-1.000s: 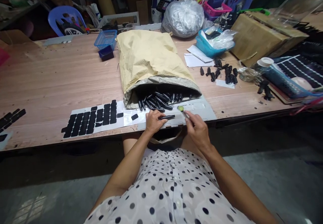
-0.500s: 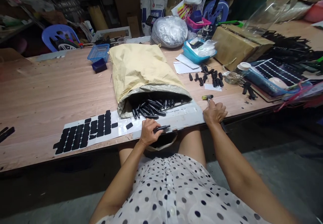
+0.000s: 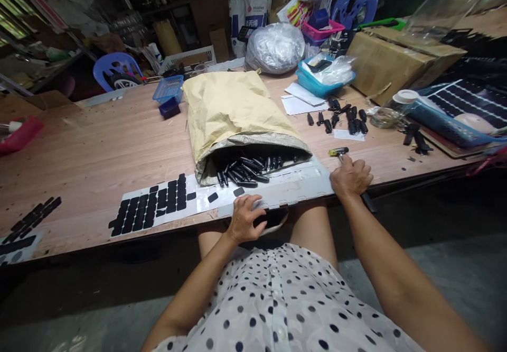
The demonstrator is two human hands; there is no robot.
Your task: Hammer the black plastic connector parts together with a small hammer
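Observation:
My left hand (image 3: 246,219) is at the table's front edge, fingers curved and apart, with nothing in it. Just below it, the mouth of a bag (image 3: 279,224) shows between my legs. My right hand (image 3: 351,176) rests at the edge, wrapped around a small hammer (image 3: 338,151). Its yellow-and-black head lies toward the table, and the dark handle (image 3: 369,203) sticks out behind the hand. Ahead of my left hand, a paper sack (image 3: 233,98) lies on its side with its mouth toward me. Slim black pen-like tubes (image 3: 241,171) spill from it onto a pale board (image 3: 304,185).
Rows of flat black pieces (image 3: 152,201) stick to a white sheet at the left. Loose black parts (image 3: 352,117) lie at the right, near a blue basket (image 3: 325,80) and a cardboard box (image 3: 396,66). Farther back sits a plastic-wrapped bundle (image 3: 275,48).
The black tube that was in my left hand is gone from it, and those fingers have opened. My right hand keeps its hold on the hammer. The view has shifted toward the left.

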